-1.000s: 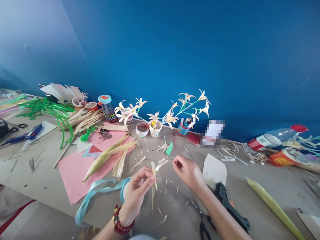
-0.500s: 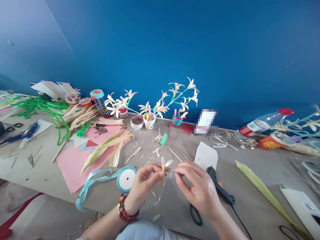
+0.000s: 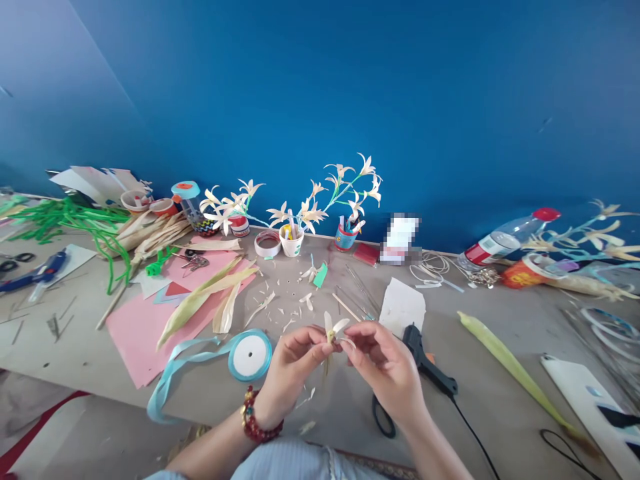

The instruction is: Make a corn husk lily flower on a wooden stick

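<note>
Between the thumb and fingers of my left hand [image 3: 295, 363] is a small handmade flower [image 3: 329, 325], its pale petals spread above a yellowish centre. A thin stem end hangs below the fingertips. My right hand [image 3: 390, 367] is pinched close against the flower's right side, on a narrow pale petal [image 3: 347, 343]. The fingertips partly hide where this petal meets the flower. Left of my left hand lies a roll of light blue ribbon [image 3: 250, 355]. A black glue gun [image 3: 430, 363] rests just right of my right hand.
Pale petal scraps [image 3: 287, 312] are scattered beyond my hands. Finished flower sprays [image 3: 310, 213] stand in cups by the blue wall. Pink paper [image 3: 135, 333] and corn husks [image 3: 195, 303] lie left; a long green husk [image 3: 505, 357] and a plastic bottle [image 3: 500, 247] are right.
My right hand has moved left, bringing its pinched fingers from a small gap away up against the flower. The left hand keeps its hold. The whole view has shifted slightly.
</note>
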Demonstrator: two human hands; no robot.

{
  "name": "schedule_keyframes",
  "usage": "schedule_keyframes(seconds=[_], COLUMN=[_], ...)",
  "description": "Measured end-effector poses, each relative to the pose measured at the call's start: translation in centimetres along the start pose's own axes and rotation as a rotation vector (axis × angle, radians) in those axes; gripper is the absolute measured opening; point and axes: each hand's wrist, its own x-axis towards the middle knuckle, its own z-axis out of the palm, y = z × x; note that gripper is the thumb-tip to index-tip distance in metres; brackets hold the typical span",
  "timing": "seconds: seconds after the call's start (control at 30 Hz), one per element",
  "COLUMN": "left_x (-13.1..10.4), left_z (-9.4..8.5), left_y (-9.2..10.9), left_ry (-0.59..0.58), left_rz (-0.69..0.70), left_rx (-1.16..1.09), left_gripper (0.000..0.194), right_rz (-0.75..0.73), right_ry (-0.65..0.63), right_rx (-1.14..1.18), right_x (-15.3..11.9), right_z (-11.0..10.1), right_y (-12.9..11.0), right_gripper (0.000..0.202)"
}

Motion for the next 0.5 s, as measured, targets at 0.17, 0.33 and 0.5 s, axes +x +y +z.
schedule_keyframes(seconds=[0.17,0.33,0.5], left_x=[-0.07,0.03,0.12], left_z=[0.02,0.04,0.3], left_y=[0.21,0.37,0.24], left_ry=[-0.008,0.001,-0.004], left_rz=[-0.027,-0.076,-0.114], left_rx=[-0.025,-0.009,-0.04], left_gripper=[0.015,0.018,0.018], right_rz=[-0.009,0.061,0.004], right_ry=[-0.028,-0.017,-0.028], right_rx=[0.108,0.128,0.06], right_x=[0.34,0.35,0.13], right_z=[0.1,-0.15,-0.42], right_y=[0.58,0.73,0.74], right_gripper=[0.012,0.016,0.012])
